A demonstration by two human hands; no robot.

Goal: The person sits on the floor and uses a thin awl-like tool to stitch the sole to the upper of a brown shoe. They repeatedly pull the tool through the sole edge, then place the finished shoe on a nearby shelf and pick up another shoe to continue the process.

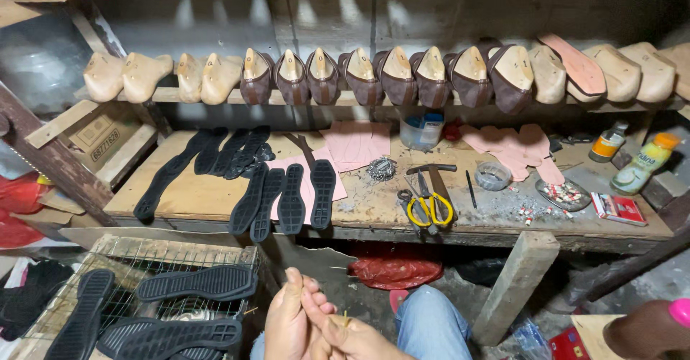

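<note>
- My left hand (287, 324) sits low in the view, over my lap, with its thumb raised and its fingers curled inward; I cannot tell whether it grips anything.
- My right hand (352, 335) touches the left one, and its fingers pinch a thin, pale, straw-like sliver (346, 320) that sticks up between the two hands.
- My knee in blue denim (430, 324) shows just beside my right hand.
- To my left, a wire mesh crate with a wooden frame (180, 248) carries several black ribbed rubber shoe soles (198, 283).
- In front of me stands a worn wooden workbench (194, 195), well apart from my hands.
- More black rubber soles (291, 198) lie on it, some over pale pink cut sheets (356, 144).
- Yellow-handled scissors (430, 209) lie near the bench's front edge, with a hammer (435, 173) just beside them.
- A red flat box (619, 209) and a yellow-green plastic bottle (643, 164) rest on the bench's right side.
- Above the bench, a shelf holds a row of pale wooden shoe lasts (129, 76), some wrapped in brown uppers (399, 80).
</note>
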